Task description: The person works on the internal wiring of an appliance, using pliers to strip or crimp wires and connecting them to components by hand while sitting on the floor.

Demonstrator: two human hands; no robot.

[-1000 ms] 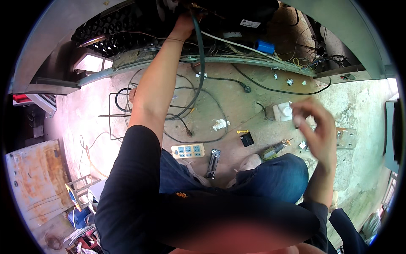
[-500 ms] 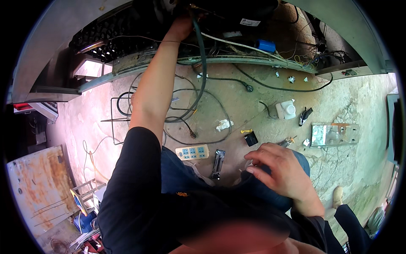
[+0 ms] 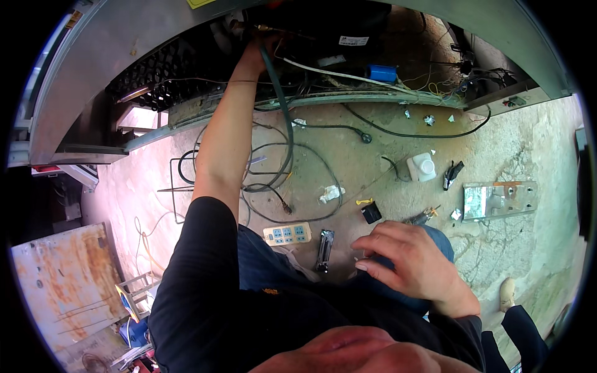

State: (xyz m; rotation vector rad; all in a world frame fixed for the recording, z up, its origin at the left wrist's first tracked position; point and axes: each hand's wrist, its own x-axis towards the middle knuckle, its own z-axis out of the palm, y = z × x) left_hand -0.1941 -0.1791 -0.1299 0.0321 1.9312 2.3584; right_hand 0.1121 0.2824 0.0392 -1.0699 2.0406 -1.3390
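Observation:
My left arm reaches forward into the dark base of a metal cabinet (image 3: 112,56). There my left hand (image 3: 252,57) is beside a brass-coloured fitting (image 3: 263,27) and the top of a dark grey hose (image 3: 281,99); shadow hides its fingers, so its grip cannot be made out. The hose drops over the cabinet's lower edge to the floor. Above my knee, my right hand (image 3: 407,258) hovers with bent fingers apart and nothing visible in it. Close to it on the floor are a small black box (image 3: 371,213) and a yellow clip-like piece (image 3: 364,201).
On the floor lie a power strip (image 3: 287,234), a black packaged item (image 3: 324,250), a coiled cable (image 3: 336,171) with a plug, a white bottle (image 3: 421,167) and a metal plate (image 3: 499,201). A blue cylinder (image 3: 382,73) sits inside the cabinet. Another person's shoe (image 3: 507,294) shows at right.
The whole view has shifted and tilted slightly. My left hand remains inside the cabinet by the fitting, and my right hand still hovers above my knee with little change in pose.

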